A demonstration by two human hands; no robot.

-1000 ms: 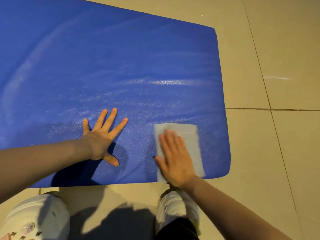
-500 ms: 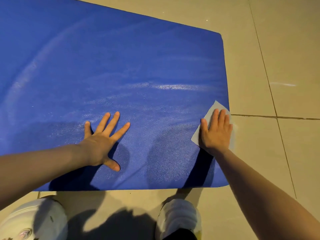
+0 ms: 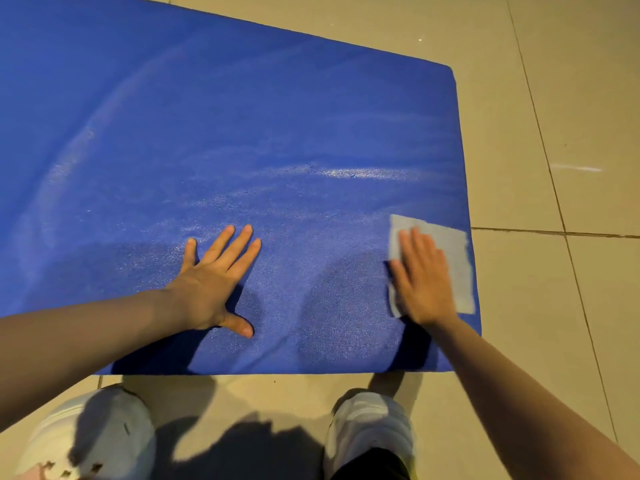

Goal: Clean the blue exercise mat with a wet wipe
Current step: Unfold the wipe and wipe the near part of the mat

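Both hands lie flat, fingers straight: left hand (image 3: pixel 214 282) on the mat (image 3: pixel 242 133), right hand (image 3: pixel 424 284) pressing the wipe (image 3: pixel 453 251), whose long axis runs twelve-to-six, at the mat's four o'clock corner.

Dim warm light, glare streak on the mat (image 3: pixel 242 133), right hand (image 3: pixel 424 285) motion-blurred.

mat (image 3: pixel 242 133) beyond hands bare; left hand (image 3: pixel 211 285) blocks leftward path.

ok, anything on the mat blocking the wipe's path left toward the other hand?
Nothing visible. The right hand presses the wet wipe flat near the mat's right edge; bare mat lies between it and the left hand.
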